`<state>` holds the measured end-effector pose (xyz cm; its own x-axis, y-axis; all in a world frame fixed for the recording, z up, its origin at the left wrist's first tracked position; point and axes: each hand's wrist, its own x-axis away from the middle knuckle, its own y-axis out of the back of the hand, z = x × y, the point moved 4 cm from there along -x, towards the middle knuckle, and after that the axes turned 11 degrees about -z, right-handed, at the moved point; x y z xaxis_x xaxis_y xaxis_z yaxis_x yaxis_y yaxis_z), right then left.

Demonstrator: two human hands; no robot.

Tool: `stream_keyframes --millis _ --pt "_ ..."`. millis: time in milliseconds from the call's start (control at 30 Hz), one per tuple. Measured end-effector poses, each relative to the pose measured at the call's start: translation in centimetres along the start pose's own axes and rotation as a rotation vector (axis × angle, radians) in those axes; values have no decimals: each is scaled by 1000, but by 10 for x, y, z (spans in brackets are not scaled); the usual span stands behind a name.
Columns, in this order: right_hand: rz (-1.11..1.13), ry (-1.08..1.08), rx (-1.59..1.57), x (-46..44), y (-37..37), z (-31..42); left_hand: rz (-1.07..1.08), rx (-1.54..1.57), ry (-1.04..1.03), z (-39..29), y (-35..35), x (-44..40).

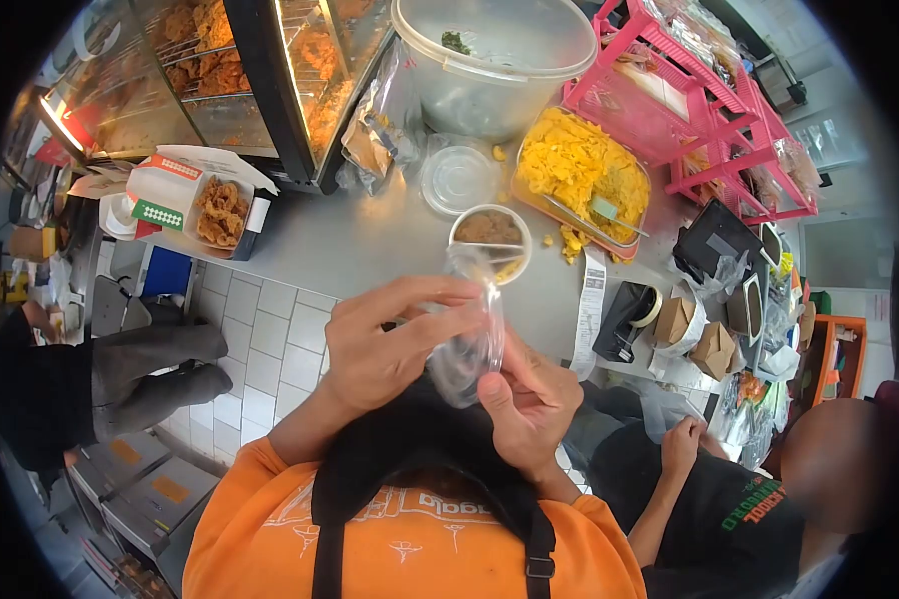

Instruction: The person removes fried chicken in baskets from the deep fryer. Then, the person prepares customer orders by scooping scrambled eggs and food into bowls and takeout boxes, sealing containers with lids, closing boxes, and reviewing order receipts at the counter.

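Note:
Between my hands is a thin clear plastic bag, held up in front of my chest. My left hand has its fingers closed on the bag's upper part. The thumb and fingers of my right hand pinch the bag's right side. Just beyond the bag, a round white cup stands on the steel counter, with brown food and something yellow inside, split by a divider. A round clear lid lies behind the cup.
A tray of yellow food, large clear tub, pink rack, paper strip and black tape dispenser are beyond. An open box of fried food is left. A co-worker holds a bag at right; another person stands left.

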<state>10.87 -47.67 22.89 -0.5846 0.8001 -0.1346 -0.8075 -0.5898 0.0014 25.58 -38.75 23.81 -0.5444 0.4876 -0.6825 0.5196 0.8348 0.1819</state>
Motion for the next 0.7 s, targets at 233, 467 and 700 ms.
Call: stream_keyframes --millis 233,467,700 --pt "85 -264 -133 6 -6 -11 227 -170 -125 -1 7 -12" --pt "252 -36 5 2 -3 -14 270 -10 -78 9 14 -15" --pt "255 622 143 -25 -5 -1 347 279 274 12 7 17"
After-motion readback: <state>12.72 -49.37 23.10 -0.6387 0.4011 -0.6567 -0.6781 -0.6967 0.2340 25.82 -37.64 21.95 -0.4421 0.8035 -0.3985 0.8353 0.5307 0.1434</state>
